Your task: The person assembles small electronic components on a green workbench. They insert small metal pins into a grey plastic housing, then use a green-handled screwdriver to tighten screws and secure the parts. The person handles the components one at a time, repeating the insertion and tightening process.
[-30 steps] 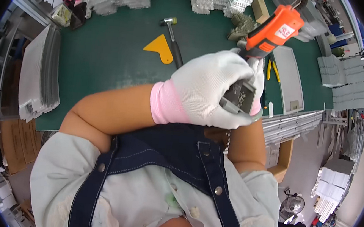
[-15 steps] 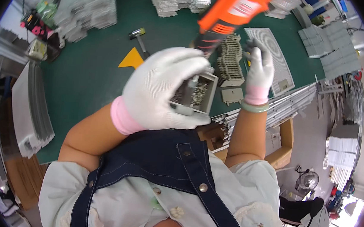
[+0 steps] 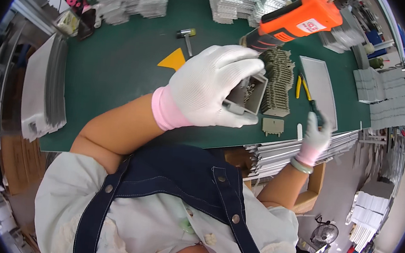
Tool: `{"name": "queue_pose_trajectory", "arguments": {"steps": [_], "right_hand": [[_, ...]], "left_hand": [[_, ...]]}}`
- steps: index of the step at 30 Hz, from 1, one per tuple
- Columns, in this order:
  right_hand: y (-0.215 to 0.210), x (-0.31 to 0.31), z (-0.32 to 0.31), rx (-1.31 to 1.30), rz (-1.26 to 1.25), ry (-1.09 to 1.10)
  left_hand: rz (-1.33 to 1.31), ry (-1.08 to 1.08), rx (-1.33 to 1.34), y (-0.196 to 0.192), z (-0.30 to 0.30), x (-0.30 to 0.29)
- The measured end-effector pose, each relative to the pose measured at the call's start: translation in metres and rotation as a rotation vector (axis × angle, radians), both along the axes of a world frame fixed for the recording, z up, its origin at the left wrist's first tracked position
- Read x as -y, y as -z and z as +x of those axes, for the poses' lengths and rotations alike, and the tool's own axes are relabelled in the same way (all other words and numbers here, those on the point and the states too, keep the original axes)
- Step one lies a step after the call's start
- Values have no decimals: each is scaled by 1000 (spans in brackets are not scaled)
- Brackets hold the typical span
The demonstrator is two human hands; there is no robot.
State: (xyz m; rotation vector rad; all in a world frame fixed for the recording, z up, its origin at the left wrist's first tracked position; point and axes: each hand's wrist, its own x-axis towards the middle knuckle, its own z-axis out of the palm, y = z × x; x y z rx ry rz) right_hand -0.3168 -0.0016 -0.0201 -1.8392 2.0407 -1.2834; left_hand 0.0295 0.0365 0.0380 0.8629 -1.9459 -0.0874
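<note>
The hands [image 3: 211,84] wear pink-cuffed white gloves [image 3: 317,134]; the apron [image 3: 184,168] is navy.

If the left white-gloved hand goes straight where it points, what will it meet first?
The left hand would probably meet the stack of ridged grey-beige pieces first, though depth is unclear.

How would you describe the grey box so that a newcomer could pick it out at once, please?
Start at the green tabletop and find the gloved left hand. It grips the small, open grey box; loose metallic pieces inside set it apart from the neighbouring ridged stack.
</note>
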Motion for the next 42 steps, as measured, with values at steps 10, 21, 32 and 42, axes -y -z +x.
{"name": "queue_pose_trajectory", "arguments": {"steps": [10, 21, 32, 42], "right_hand": [[-95, -53, 102, 653, -581, -734], [-102, -54, 123, 441, -488, -1069], [-132, -52, 128, -54, -532, -1195], [-123, -55, 129, 30, -787, -950]], "left_hand": [[7, -6, -11, -4, -8, -2], [20, -23, 7, -8, -9, -11], [9, -8, 13, -10, -5, -8], [-33, 8, -10, -20, -12, -7]]}}
